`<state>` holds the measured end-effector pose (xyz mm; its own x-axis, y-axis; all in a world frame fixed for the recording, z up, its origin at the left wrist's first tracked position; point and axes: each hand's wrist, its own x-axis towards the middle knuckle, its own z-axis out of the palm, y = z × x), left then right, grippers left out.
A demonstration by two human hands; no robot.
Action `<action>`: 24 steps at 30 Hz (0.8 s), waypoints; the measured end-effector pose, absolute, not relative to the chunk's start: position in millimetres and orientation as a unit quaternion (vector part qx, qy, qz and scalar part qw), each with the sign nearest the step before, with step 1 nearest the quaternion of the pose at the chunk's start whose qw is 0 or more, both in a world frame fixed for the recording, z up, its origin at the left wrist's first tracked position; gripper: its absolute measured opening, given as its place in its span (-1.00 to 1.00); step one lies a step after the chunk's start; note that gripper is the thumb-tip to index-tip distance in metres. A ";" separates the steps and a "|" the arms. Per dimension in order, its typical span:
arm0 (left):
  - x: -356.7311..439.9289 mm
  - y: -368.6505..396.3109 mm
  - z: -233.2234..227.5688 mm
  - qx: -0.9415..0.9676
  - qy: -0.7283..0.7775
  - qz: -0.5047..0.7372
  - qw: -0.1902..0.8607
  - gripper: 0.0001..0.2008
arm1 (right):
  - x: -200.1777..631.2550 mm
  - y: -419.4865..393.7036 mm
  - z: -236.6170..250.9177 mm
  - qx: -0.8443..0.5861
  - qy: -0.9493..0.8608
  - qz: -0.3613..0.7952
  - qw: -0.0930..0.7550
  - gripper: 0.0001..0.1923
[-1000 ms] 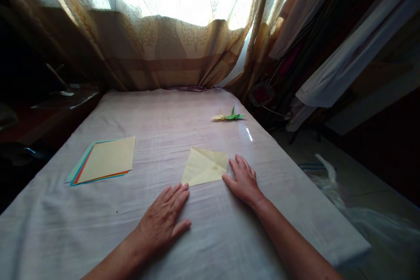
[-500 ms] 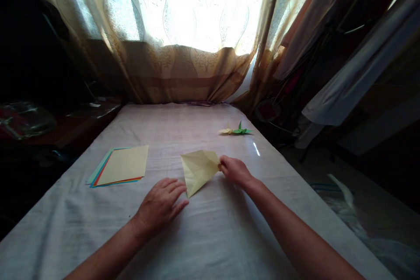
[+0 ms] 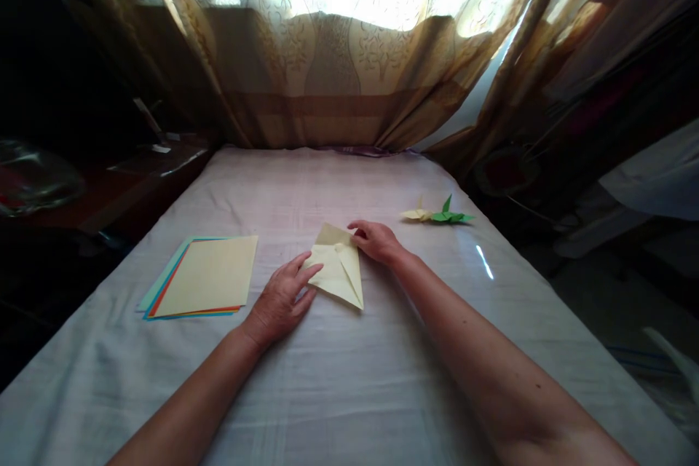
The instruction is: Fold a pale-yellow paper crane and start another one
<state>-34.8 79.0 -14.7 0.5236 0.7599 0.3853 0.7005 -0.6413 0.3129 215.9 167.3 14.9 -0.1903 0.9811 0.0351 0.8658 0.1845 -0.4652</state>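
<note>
A pale yellow creased paper (image 3: 338,269) lies on the cloth-covered table (image 3: 349,378) in front of me, partly folded into a pointed shape. My left hand (image 3: 284,298) rests flat on the cloth with its fingertips on the paper's left corner. My right hand (image 3: 374,240) pinches the paper's upper right flap between thumb and fingers. To the left lies a stack of coloured paper sheets (image 3: 202,285) with a yellow sheet on top.
Two small folded paper cranes, one yellow (image 3: 416,214) and one green (image 3: 448,215), sit near the table's right edge. Patterned curtains (image 3: 328,65) hang behind the table's far end. A dark side surface with clutter (image 3: 147,160) stands at the left.
My right hand took hold of the paper's right corner, lifted it and folded it over leftwards. My left hand slid forward onto the paper's left corner. The camera view shifted.
</note>
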 end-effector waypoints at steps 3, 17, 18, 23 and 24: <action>-33.8 76.3 -14.0 0.865 0.416 0.273 0.071 -0.65 | 215.3 155.3 2.2 -0.638 -0.718 0.171 0.220 -0.59; 2.8 17.3 21.8 0.896 0.366 0.248 -0.045 -0.79 | 226.9 -5.0 -15.2 -0.564 -0.768 0.001 0.304 -0.72; 5.9 10.4 24.9 0.897 0.366 0.243 -0.045 -0.80 | 228.4 -7.3 -15.5 -0.556 -0.774 0.000 0.302 -0.72; -0.4 15.6 20.8 0.909 0.350 0.226 -0.006 -0.81 | 236.3 -16.1 -19.4 -0.542 -0.788 0.008 0.293 -0.71; -5.4 22.9 18.3 0.925 0.326 0.197 0.020 -0.78 | 237.4 -17.5 -19.7 -0.540 -0.789 0.010 0.293 -0.72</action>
<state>-5.4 22.9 18.3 0.7103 0.6101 0.3511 0.5947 -0.7870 0.1645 237.4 -17.5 -19.7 -0.2439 0.8582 0.4517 0.8467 0.4156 -0.3323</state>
